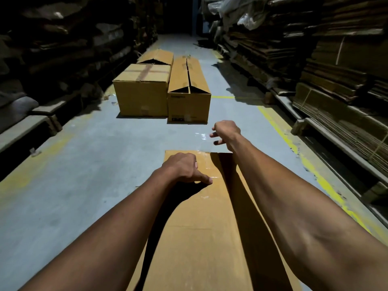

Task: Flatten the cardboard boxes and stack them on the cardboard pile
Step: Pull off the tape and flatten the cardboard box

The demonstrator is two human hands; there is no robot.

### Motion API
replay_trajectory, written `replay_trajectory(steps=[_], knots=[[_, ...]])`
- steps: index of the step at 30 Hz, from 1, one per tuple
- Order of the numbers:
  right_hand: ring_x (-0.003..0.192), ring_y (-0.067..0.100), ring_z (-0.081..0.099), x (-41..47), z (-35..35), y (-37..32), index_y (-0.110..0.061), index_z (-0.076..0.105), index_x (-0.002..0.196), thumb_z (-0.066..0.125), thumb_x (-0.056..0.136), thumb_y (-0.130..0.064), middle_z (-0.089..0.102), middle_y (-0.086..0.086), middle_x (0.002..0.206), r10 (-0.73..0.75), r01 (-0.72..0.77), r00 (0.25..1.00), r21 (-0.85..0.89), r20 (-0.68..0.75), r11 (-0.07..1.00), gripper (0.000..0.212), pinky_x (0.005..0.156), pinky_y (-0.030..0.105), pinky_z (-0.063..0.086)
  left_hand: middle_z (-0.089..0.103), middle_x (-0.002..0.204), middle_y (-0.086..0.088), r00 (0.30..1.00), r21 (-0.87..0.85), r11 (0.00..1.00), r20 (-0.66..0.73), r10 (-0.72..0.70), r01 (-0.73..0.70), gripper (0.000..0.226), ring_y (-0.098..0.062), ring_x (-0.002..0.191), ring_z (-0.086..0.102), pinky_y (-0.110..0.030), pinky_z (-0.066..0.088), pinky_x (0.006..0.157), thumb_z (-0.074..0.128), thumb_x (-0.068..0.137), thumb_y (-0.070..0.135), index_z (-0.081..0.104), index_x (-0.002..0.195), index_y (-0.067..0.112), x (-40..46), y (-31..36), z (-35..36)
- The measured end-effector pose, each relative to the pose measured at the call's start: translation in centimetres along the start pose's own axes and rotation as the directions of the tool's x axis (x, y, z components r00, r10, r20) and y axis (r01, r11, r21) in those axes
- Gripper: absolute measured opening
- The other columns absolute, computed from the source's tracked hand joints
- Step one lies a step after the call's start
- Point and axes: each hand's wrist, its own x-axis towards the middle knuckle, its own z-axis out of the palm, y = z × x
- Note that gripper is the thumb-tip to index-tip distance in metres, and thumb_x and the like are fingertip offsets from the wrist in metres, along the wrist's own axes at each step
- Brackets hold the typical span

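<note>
A long brown cardboard box lies in front of me on the floor, its top seam covered with clear tape. My left hand rests on the box top near the far end, thumb stretched along the seam. My right hand is raised just beyond the box's far edge, fingers curled round a strip of clear tape that leads off that edge. Further down the aisle stand a taped square box, a long box with its top flaps parted and a third opened box behind them.
Tall piles of flattened cardboard on pallets line the right side, behind a yellow floor line. Dark stacks of cardboard and sacks line the left. The grey concrete aisle runs between them.
</note>
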Motion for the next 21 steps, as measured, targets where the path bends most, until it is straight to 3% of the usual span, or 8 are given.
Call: replay_trajectory(steps=[3,6,8,10,13,15,18,21], knots=[[0.084,0.009,0.068,-0.9,-0.8,0.0,-0.009,0.063,0.125,0.051,0.104,-0.019,0.073,-0.001,0.110,0.002,0.020,0.986,-0.126,0.166,0.992,0.026,0.056,0.023,0.045,0.066,0.099,0.003,1.000,-0.035,0.999,0.012,0.009,-0.009,0.070,-0.017,0.092,0.058,-0.039,0.050,0.076,0.078,0.064,0.082,0.057,0.102,0.026,-0.1,-0.2,-0.2],[0.104,0.013,0.064,-1.4,-1.4,1.0,-0.013,0.068,0.122,0.057,0.102,-0.028,0.071,-0.003,0.114,0.093,0.034,0.926,-0.324,0.366,0.945,0.027,0.075,0.029,0.047,0.063,0.114,0.005,0.999,-0.075,0.997,0.024,0.032,-0.030,0.076,-0.019,0.101,0.058,-0.040,0.053,0.083,0.081,0.065,0.079,0.051,0.113,0.028,-0.3,-0.2,-0.2],[0.117,0.020,0.062,-0.8,-1.4,2.0,-0.015,0.071,0.120,0.056,0.100,-0.032,0.074,-0.001,0.115,0.087,0.034,0.905,-0.275,0.417,0.961,0.030,0.088,0.036,0.046,0.062,0.122,0.003,0.999,-0.076,0.996,0.021,0.039,-0.037,0.081,-0.022,0.107,0.058,-0.041,0.054,0.086,0.081,0.065,0.078,0.047,0.121,0.030,-0.3,-0.3,-0.3],[0.115,0.020,0.063,-0.2,-1.8,2.5,-0.014,0.074,0.118,0.053,0.097,-0.032,0.075,0.001,0.116,0.057,0.047,0.873,-0.202,0.483,0.978,0.035,0.090,0.036,0.046,0.063,0.128,-0.001,0.999,-0.077,0.996,0.011,0.040,-0.040,0.088,-0.025,0.110,0.058,-0.042,0.054,0.089,0.081,0.065,0.078,0.045,0.130,0.031,-0.3,-0.3,-0.4],[0.120,0.019,0.065,-0.1,-2.9,3.1,-0.021,0.078,0.116,0.060,0.090,-0.016,0.074,-0.001,0.123,0.012,0.187,0.797,-0.267,0.603,0.945,0.032,0.102,0.039,0.053,0.058,0.144,-0.004,0.999,-0.077,0.996,0.006,0.046,-0.045,0.100,-0.029,0.124,0.056,-0.042,0.052,0.095,0.080,0.069,0.075,0.040,0.150,0.031,0.2,-0.4,-0.7],[0.118,0.018,0.065,0.0,-3.1,3.7,-0.020,0.077,0.117,0.060,0.096,-0.004,0.074,0.000,0.123,-0.022,0.232,0.803,-0.279,0.595,0.932,0.032,0.103,0.038,0.053,0.051,0.154,-0.004,0.999,-0.085,0.995,0.020,0.044,-0.042,0.107,-0.030,0.133,0.051,-0.041,0.049,0.099,0.080,0.072,0.074,0.032,0.158,0.032,0.5,-0.4,-0.8],[0.104,0.016,0.068,-0.1,-2.1,4.5,-0.013,0.079,0.108,0.069,0.100,-0.016,0.078,0.002,0.107,-0.147,0.258,0.887,-0.207,0.438,0.944,0.013,0.087,0.031,0.052,0.043,0.162,-0.002,0.999,-0.096,0.995,0.021,0.038,-0.036,0.112,-0.032,0.142,0.045,-0.041,0.046,0.103,0.079,0.073,0.074,0.024,0.163,0.035,0.9,-0.3,-0.8],[0.093,0.016,0.069,0.0,-0.8,4.9,-0.015,0.079,0.097,0.069,0.101,-0.027,0.078,-0.002,0.094,-0.189,0.253,0.932,-0.181,0.310,0.950,0.016,0.078,0.034,0.053,0.042,0.163,-0.002,1.000,-0.090,0.996,0.012,0.028,-0.027,0.112,-0.032,0.143,0.045,-0.041,0.047,0.102,0.078,0.074,0.074,0.023,0.163,0.036,1.1,-0.3,-0.6]])
